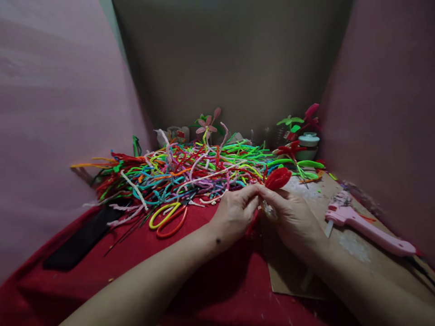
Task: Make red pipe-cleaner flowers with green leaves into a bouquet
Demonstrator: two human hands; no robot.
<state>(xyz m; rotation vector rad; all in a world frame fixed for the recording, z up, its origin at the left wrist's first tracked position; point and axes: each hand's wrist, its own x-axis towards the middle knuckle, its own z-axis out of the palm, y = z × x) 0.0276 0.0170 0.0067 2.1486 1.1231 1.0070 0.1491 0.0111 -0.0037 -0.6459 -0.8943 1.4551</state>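
My left hand (234,210) and my right hand (295,219) meet at the middle of the table, fingertips pinched together. Out of the top of their grip sticks a fuzzy red pipe-cleaner flower head (278,178), its lower end hidden by the fingers. Both hands are closed at its base. Something clear and shiny (268,210) shows beneath my right fingers; its kind cannot be made out. Just left of my left hand, scissors (170,219) with one yellow and one orange-red handle lie on the red cloth (210,276).
A large heap of coloured pipe cleaners (190,172) spreads behind the hands. On the right, a pink glue gun (370,228) lies on cardboard (288,276). A black flat object (81,235) is at left. Pipe-cleaner flowers (206,125) and a lidded jar (308,141) stand behind.
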